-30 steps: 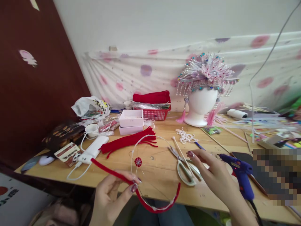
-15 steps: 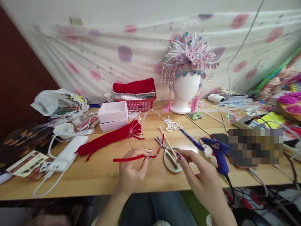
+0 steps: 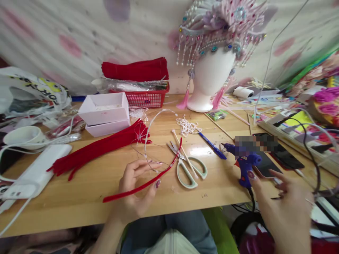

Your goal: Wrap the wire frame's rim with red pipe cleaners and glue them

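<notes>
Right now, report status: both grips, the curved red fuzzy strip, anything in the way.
Left grip: holding the curved red fuzzy strip. Right grip: open at the blue plastic glue gun, contact unclear. Possible obstacle: white-handled metal scissors between both grips.

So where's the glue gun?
The glue gun is right of centre in the head view, between the blue pen and a phone, right hand at its handle.

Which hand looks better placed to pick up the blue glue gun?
Probably the right hand: its thumb is at the handle of the blue glue gun, and it seems to hold nothing. The left hand is farther away and holds the curved red strip.
</notes>
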`<state>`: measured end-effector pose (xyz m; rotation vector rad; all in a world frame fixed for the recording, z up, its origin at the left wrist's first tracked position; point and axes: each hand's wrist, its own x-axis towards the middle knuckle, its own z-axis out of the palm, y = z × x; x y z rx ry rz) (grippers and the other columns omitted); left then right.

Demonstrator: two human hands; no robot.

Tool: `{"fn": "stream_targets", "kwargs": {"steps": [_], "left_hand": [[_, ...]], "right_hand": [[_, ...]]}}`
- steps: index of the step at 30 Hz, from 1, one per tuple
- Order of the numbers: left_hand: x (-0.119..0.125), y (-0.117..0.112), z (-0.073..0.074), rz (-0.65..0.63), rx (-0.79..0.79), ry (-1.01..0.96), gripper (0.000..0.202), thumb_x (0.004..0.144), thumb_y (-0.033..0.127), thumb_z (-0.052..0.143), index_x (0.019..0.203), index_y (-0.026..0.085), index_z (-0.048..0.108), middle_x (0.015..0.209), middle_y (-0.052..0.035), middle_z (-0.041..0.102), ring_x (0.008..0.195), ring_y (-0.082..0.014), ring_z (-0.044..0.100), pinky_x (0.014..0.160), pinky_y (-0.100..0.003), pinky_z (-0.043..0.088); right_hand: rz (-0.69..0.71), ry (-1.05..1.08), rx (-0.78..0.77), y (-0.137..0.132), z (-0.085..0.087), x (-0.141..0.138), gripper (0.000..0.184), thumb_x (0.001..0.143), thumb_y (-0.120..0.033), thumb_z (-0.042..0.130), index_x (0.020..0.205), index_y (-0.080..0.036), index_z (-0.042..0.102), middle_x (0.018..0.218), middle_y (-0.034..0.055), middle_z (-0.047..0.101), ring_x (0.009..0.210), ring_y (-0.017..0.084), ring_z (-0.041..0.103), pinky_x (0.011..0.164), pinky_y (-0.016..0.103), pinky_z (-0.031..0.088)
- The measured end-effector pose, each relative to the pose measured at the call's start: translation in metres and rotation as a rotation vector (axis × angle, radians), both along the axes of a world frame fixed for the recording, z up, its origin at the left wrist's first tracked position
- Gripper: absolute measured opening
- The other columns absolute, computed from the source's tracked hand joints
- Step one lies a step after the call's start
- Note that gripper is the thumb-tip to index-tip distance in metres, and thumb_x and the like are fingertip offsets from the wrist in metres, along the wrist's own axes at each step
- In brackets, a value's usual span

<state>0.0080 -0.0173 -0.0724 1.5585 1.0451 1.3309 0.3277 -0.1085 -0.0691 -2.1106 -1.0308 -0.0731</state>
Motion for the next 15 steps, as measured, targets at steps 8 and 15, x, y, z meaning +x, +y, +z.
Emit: {"fn": "stream_targets", "kwargs": {"steps": [8, 15], "left_hand": [[0.002, 0.003, 0.005, -0.024, -0.013, 0.038, 0.032, 0.097, 0.044, 0.057, 0.119, 0.021, 0.062, 0.113, -0.0095, 0.077, 0.114, -0.0263, 0.071, 0.103, -0.039, 0.052], [-0.001, 0.019, 0.029, 0.039, 0.104, 0.128, 0.031, 0.101, 0.043, 0.050, 0.119, 0.020, 0.062, 0.100, -0.0064, 0.079, 0.100, -0.0227, 0.074, 0.090, -0.035, 0.057]], "right_hand": [[0.102, -0.231, -0.139, 0.049, -0.002, 0.008, 0.051, 0.086, -0.069, 0.045, 0.065, -0.026, 0.061, 0.065, 0.0104, 0.056, 0.087, 0.040, 0.060, 0.087, 0.060, 0.042], [0.040, 0.306, 0.134, 0.039, 0.015, -0.020, 0.037, 0.079, -0.056, 0.071, 0.085, -0.019, 0.070, 0.084, 0.0102, 0.069, 0.072, 0.027, 0.062, 0.059, 0.039, 0.047]]}}
